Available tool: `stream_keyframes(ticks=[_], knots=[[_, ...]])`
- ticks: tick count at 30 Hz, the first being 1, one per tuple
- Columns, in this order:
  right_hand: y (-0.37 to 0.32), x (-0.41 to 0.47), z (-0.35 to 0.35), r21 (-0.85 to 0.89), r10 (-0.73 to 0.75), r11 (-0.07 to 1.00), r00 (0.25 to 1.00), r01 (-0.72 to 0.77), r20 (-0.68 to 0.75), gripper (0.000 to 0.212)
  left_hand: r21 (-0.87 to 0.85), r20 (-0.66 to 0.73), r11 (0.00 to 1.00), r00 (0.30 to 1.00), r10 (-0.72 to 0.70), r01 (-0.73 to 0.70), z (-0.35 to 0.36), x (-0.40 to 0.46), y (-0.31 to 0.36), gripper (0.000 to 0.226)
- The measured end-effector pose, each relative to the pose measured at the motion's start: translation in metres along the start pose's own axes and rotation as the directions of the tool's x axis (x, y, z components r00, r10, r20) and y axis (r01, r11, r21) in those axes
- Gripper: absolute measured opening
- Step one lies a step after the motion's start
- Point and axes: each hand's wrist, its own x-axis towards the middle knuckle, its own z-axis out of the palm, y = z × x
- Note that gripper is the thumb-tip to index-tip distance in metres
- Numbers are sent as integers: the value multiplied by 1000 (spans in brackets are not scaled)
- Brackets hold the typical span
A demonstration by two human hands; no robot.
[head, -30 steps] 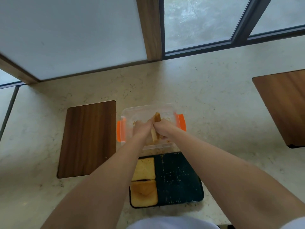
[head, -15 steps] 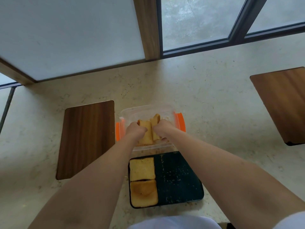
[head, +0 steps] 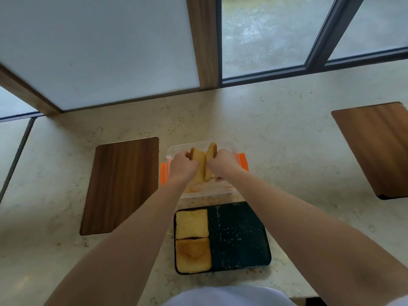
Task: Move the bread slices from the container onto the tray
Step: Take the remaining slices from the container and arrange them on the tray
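With each closed hand, left hand [head: 184,164] and right hand [head: 220,165], gripping a toasted bread slice [head: 198,160] over the clear orange-clipped container [head: 239,161], the lift-out is underway; next, both go onto the near black tray's [head: 238,235] bare right half.

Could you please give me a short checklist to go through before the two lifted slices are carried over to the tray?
1. Left hand grips the left slice: ok.
2. Right hand grips the right slice: ok.
3. Slices raised above the container rim: cannot tell.
4. Free space on the tray, right half bare: ok.
5. Two placed slices lie flat in the left column: ok.
6. More bread left in the container: cannot tell.
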Motion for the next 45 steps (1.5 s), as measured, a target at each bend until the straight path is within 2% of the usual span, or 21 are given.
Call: stream_keyframes(ticks=[2,6,9,12,16,20,24,26,30,33,35,37,41,45], knots=[[-1,-15,-14,57,-57,997,998,58,-28,16,-82,-73,994,995,65,-71,-13,-22,4,27],[5,-55,-38,176,-122,975,988,137,-92,17,-276,-105,946,984,145,-169,-35,-73,-2,19],[13,-90,-45,330,-135,930,986,161,-100,12,-405,-73,899,986,151,-168,-40,-109,-16,20],[29,-121,-38,366,-167,910,981,194,-103,17,-481,-33,867,991,133,-132,-34,-139,-40,23],[71,-150,-18,537,-171,836,983,112,62,19,-484,40,874,997,69,-41,-23,-164,-80,27],[117,-162,10,507,-48,860,984,-47,172,25,-417,96,907,995,-14,53,-10,-177,-113,33],[152,-164,35,472,46,868,972,-154,231,29,-336,196,938,980,-19,85,6,-185,-126,17],[164,-162,40,450,84,875,972,-178,221,28,-294,210,952,977,-24,86,12,-185,-128,17],[176,-148,31,325,86,936,982,-137,167,22,-289,196,951,979,-51,108,16,-181,-126,25],[175,-130,17,79,57,994,985,-70,165,32,-298,193,949,980,-49,106,17,-177,-125,23],[173,-116,8,-111,49,993,977,-26,210,39,-295,191,949,980,-52,108,17,-174,-125,23],[168,-101,-2,-288,37,957,965,41,260,41,-284,196,952,979,-60,115,18,-172,-126,26],[157,-76,-17,-533,16,832,952,157,306,42,-271,195,955,979,-66,119,18,-167,-125,34],[145,-65,-18,-683,-18,692,952,233,306,48,-278,204,953,977,-68,124,23,-162,-124,42]])
